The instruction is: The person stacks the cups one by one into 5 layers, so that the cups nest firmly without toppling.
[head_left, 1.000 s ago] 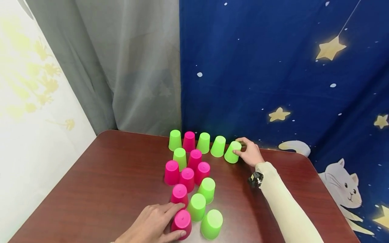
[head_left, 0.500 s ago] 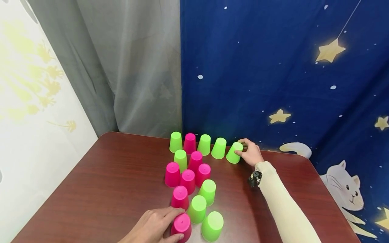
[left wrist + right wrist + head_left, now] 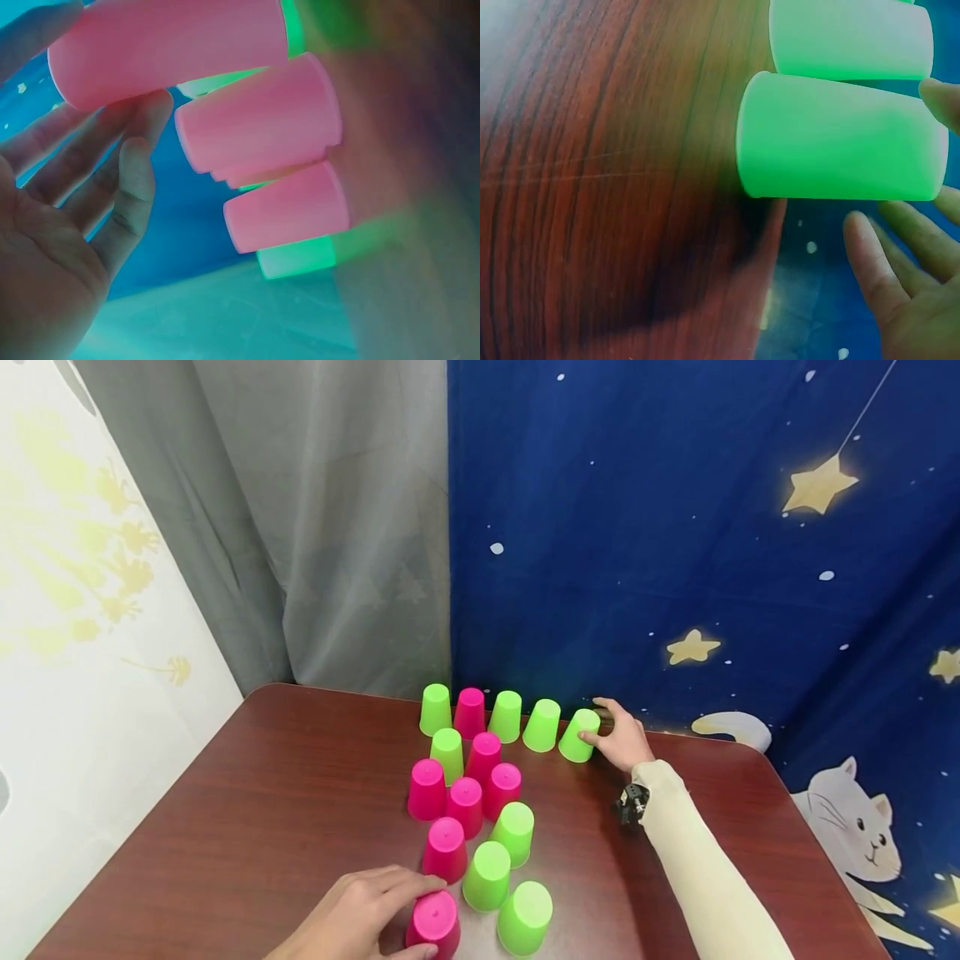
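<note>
Upside-down pink and green plastic cups stand on a brown table. My left hand [image 3: 356, 910] holds the nearest pink cup [image 3: 435, 920], thumb on one side and fingers on the other; in the left wrist view that pink cup [image 3: 172, 49] sits above the spread lower fingers. At the far end of the back row, my right hand [image 3: 621, 739] is around a green cup [image 3: 577, 737]. Its thumb touches or overlaps the cup's near side. In the right wrist view the fingers [image 3: 874, 259] are loosely spread beside the green cup [image 3: 840, 139], some apart from it.
Several cups form a back row, including a pink cup [image 3: 469, 714] and a green cup [image 3: 542, 727]. More run toward me, ending with a green cup [image 3: 525, 920] right of my left hand. Grey and blue curtains [image 3: 600, 527] hang behind the table [image 3: 300, 793].
My left hand has shifted left, and the nearest pink cup has moved left with it, away from the green cups. The right hand's fingers have spread slightly; its green cup stays in place.
</note>
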Available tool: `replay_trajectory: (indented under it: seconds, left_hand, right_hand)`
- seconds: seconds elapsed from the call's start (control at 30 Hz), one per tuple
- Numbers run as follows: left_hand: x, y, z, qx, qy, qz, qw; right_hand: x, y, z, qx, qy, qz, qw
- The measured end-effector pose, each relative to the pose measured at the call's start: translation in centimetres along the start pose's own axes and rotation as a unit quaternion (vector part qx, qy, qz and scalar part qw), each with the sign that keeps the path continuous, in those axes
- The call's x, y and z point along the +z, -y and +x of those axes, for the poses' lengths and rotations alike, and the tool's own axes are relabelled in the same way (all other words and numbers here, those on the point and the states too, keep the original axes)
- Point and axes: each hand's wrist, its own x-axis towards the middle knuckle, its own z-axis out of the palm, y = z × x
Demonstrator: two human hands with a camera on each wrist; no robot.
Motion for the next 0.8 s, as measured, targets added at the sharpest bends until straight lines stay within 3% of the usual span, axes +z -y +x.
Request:
replay_trajectory:
  seconds: [0.3,0.5,0.63,0.8]
  left_hand:
    - [-2.7,-0.6,0.8,0.003,-0.019,-0.008,0.9998]
    - [-5.0,-0.3,1.8,0.017,-0.015,0.005,0.9997]
    - [-6.4,0.2,3.0,0.056,-0.051,0.045,0.9961]
    - [-8.1,1.1,4.4,0.065,-0.083,0.087,0.9906]
  right_hand:
    - [-1.9,2.0,-1.8,-0.016,-0.006,-0.011,1.0]
    - [-2.7,4.2,-3.9,-0.067,-0.005,0.008,0.998]
    - [-2.6,5.3,-5.9,-0.091,0.016,0.03,0.995]
    - [-1.9,6.1,-8.7,-0.115,0.058,0.056,0.99]
